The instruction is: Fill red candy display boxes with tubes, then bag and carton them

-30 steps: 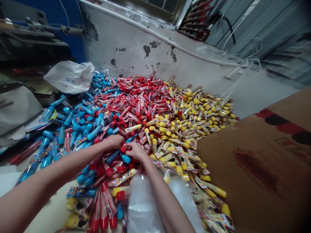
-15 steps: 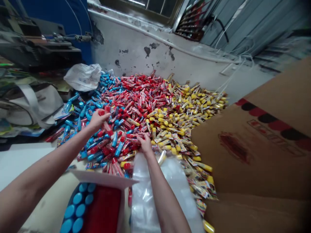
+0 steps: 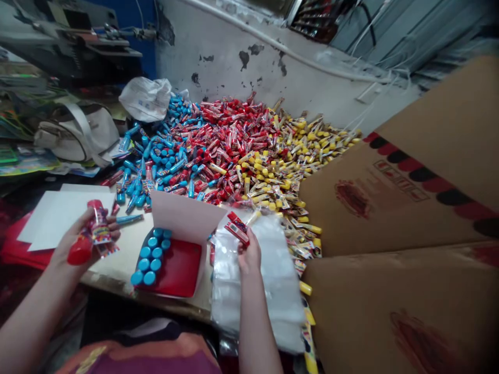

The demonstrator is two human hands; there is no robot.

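Note:
My left hand is closed around a few red-capped tubes in printed wrappers, left of an open box. My right hand grips red tubes between thumb and fingers, above a stack of clear plastic bags. Between the hands stands the box with its white flap raised. Several blue-capped tubes stand upright along its left side, and its red bottom shows on the right. Behind the hands lies a large heap of red tubes, with blue tubes at its left.
Yellow-capped tubes spread along the right of the heap. A large cardboard carton rises on the right. At left are white sheets, a white handbag and a white plastic bag. A peeling wall stands behind.
Both hands have drawn back from the heap toward the body with red tubes in them. The left hand is now left of the box, the right over the plastic bags. The view has tilted downward.

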